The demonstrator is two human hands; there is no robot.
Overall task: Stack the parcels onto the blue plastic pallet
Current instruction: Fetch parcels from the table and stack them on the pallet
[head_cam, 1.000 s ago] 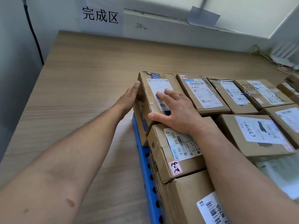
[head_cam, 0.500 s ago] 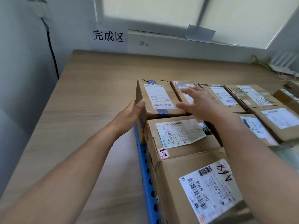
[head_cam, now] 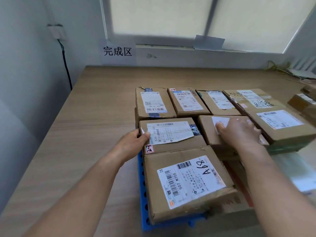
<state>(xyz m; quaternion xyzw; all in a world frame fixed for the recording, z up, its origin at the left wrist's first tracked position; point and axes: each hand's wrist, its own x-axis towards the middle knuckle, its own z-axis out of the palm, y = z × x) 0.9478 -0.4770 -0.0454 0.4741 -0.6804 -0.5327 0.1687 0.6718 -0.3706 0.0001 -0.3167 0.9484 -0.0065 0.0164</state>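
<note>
Wooden worktop is being lit by a blinded window; a printed sign and black cable are being carried by pale walls.

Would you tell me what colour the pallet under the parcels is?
Blue; the pallet edge shows best in the head view, left of the parcels.

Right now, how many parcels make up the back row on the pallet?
4, side by side: left-end parcel, second parcel, third parcel, fourth parcel. Boxes at the right edge may continue it.
</note>
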